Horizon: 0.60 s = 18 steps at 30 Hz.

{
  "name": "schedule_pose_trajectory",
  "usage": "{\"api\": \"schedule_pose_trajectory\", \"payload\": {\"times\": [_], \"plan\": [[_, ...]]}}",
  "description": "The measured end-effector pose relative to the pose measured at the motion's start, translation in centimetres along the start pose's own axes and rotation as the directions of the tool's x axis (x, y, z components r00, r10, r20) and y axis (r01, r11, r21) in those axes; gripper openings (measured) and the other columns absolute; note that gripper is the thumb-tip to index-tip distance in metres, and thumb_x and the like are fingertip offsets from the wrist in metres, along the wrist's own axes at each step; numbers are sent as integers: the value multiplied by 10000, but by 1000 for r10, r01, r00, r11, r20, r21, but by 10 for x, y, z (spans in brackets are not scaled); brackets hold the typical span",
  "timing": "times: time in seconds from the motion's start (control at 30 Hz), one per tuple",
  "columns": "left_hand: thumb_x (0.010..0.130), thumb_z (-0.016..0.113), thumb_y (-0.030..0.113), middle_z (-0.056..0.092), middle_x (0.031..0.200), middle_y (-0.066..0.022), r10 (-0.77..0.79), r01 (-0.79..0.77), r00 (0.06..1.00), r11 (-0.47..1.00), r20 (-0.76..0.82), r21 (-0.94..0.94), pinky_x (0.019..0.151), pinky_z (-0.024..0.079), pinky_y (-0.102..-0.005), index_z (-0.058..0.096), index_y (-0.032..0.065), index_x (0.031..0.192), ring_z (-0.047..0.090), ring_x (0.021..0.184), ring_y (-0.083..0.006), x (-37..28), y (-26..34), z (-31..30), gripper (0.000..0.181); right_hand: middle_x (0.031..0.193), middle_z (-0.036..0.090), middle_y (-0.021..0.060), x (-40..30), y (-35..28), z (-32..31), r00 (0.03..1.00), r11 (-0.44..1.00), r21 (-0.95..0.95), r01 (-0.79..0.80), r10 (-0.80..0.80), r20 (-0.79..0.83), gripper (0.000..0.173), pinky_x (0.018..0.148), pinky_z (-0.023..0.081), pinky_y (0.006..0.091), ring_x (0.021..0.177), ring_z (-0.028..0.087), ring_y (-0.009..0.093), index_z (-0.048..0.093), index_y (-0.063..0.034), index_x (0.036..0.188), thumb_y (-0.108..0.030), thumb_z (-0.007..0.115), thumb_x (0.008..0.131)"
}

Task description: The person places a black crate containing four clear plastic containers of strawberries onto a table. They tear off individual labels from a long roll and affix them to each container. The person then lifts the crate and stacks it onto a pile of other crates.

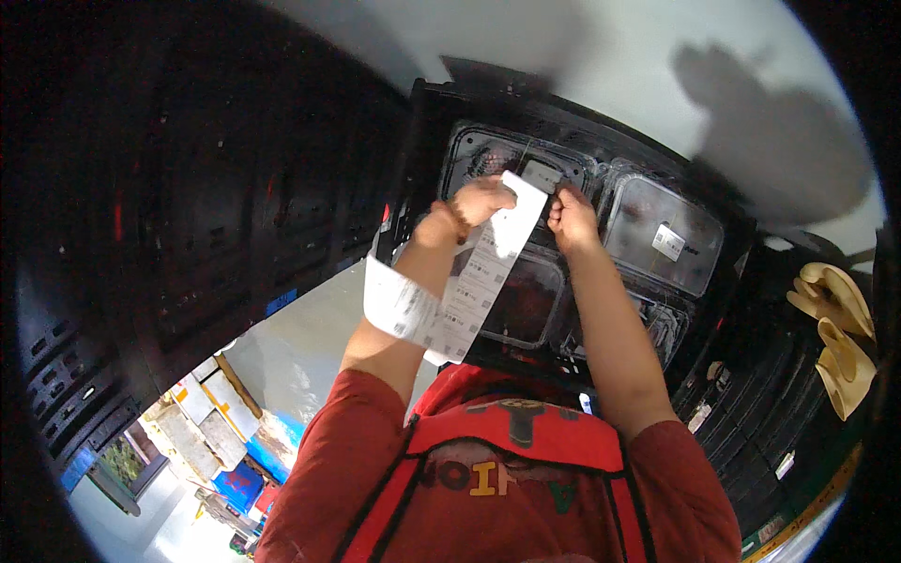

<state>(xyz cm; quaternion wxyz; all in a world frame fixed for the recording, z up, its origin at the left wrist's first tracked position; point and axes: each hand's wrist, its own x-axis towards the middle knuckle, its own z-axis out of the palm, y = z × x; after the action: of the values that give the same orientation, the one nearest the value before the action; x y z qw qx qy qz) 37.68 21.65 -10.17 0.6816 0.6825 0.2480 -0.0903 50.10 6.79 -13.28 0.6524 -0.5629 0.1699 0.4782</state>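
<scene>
My left hand (486, 200) grips a long strip of printed white labels (486, 271), which hangs toward me and curls across my left forearm. Just beyond the strip's upper end is a single label (542, 176) over a clear-lidded plastic tub (479, 144). My right hand (574, 217) has its fingers curled beside that label's corner; whether they pinch it cannot be told. Beneath my hands, a black crate (422, 134) holds several such tubs. The right-hand tub (693, 211) bears a label (669, 243) and a thin band. A nearer tub (528, 299) is partly covered by the strip.
Stacked black crates (211, 176) rise at the left. At the right, tan rubber gloves (838, 302) hang over more black crates (760, 366). A pale wall or panel (633, 63) stands beyond the crate. White boxes (204, 415) and a blue container (239, 485) are at lower left.
</scene>
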Motion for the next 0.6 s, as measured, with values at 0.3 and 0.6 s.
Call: {"api": "schedule_pose_trajectory", "payload": {"times": [0.3, 0.6], "plan": [[668, 573, 276, 558, 1100, -196, -104, 79, 993, 935, 54, 346, 854, 416, -330, 455, 51, 1231, 536, 1007, -304, 20, -31, 6, 617, 767, 621, 107, 33, 29, 2, 963, 796, -542, 267, -239, 123, 269, 507, 426, 309, 570, 552, 194, 604, -37, 1013, -217, 517, 833], [732, 572, 199, 606, 974, -120, -145, 149, 989, 955, -33, 256, 759, 447, -284, 466, 13, 1189, 578, 843, -225, -23, 41, 2, 505, 922, 600, 220, -37, -14, 1, 896, 101, -901, 422, -199, 397, 511, 724, 467, 404, 818, 585, 370, 521, -21, 1114, -363, 610, 744]]}}
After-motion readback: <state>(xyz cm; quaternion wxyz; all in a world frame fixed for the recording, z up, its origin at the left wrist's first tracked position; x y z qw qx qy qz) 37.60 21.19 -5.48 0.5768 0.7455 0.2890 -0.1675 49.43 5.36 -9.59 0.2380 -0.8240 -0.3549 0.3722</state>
